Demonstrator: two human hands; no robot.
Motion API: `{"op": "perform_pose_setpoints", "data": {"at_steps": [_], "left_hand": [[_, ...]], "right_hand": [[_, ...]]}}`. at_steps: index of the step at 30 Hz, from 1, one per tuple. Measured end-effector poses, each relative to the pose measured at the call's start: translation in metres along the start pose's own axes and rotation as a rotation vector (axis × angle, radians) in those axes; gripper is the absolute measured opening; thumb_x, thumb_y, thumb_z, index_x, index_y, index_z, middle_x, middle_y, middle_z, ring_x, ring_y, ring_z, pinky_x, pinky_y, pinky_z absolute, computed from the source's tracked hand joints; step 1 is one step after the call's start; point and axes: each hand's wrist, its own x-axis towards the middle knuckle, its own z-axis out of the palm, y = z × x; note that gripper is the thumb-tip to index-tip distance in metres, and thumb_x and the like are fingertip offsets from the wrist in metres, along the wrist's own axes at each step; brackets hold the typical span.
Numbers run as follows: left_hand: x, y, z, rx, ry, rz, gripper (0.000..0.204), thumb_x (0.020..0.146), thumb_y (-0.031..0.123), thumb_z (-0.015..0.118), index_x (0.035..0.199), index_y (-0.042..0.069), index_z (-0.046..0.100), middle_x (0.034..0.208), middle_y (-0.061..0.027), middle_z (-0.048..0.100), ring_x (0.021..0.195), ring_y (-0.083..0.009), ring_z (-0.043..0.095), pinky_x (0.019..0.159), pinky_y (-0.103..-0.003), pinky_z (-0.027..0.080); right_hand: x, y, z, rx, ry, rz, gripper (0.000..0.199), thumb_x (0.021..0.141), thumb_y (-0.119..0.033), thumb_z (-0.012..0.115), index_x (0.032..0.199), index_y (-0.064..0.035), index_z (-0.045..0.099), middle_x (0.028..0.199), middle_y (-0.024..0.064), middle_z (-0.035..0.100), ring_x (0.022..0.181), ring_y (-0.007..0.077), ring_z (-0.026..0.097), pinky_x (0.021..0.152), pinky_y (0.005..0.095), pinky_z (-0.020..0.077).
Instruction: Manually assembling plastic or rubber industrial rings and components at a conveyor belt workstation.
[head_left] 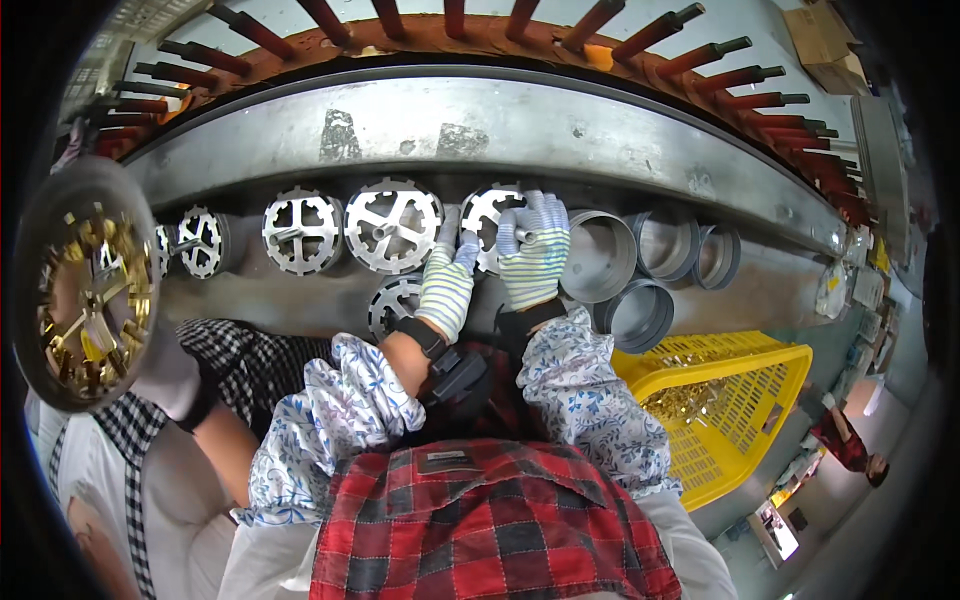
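A notched metal disc with spoke-like cutouts sits between my hands on the metal bench. My right hand, in a striped glove, curls over its right side, with fingers at the far rim and the thumb near the central post. My left hand, gloved alike, grips its left edge. The disc's underside and right part are hidden. Immediately left stands another notched disc, with a further disc beyond it. A lower disc lies partly behind my left wrist. An open metal ring is beside my right hand.
More metal rings stand to the right. A yellow basket holding gold-coloured pieces is at lower right. On the left, a co-worker's gloved hand holds a blurred round fixture with gold-coloured pieces. Red posts line the far side behind a metal ledge.
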Motion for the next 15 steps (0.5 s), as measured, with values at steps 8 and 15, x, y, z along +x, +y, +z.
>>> {"op": "perform_pose_setpoints", "data": {"at_steps": [8,15], "left_hand": [[0.0,-0.001,-0.005,0.244,-0.009,0.115,0.058,0.098,0.025,0.055,0.149,0.012,0.03,0.142,-0.0084,0.042,0.117,-0.0169,0.045,0.091,-0.032,0.044],[0.005,-0.005,-0.01,0.198,-0.035,0.071,0.061,0.095,0.02,0.06,0.147,0.006,0.033,0.127,-0.009,0.054,0.103,-0.0146,0.051,0.083,-0.024,0.044]], "right_hand": [[-0.004,0.003,0.001,-0.012,0.018,-0.031,0.008,0.072,-0.011,0.06,0.071,-0.0031,0.061,0.098,0.0187,0.063,0.087,0.0382,0.055,0.084,0.0494,0.0418],[-0.008,0.003,0.004,-0.036,0.058,0.005,0.008,0.075,-0.01,0.061,0.073,-0.0023,0.061,0.102,0.0221,0.063,0.093,0.0411,0.055,0.09,0.0512,0.0409]]}}
